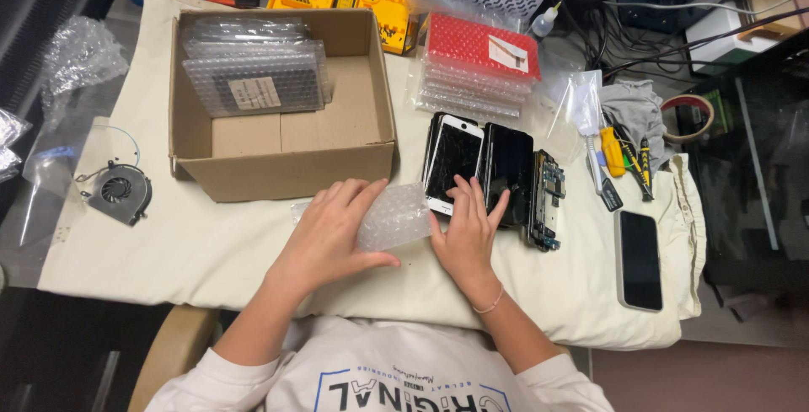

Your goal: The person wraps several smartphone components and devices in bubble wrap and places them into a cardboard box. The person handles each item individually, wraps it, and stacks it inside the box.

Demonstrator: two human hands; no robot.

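Observation:
My left hand (330, 233) lies flat on a clear bubble-wrap pouch (394, 215) on the cream cloth, fingers pressing it down. My right hand (466, 233) rests beside the pouch's right edge, its fingertips on the lower end of a white-framed phone screen (453, 159) that lies in a row with a black screen (509, 172) and a bare phone frame with a circuit board (546, 197). Whether anything is inside the pouch cannot be told.
An open cardboard box (291, 159) holds bubble-wrapped parts (253, 79). Behind the screens is a stack of bubble pouches with a red one on top (480, 50). A small fan (120, 191) lies left, screwdrivers (615, 159) and a black phone (639, 259) right.

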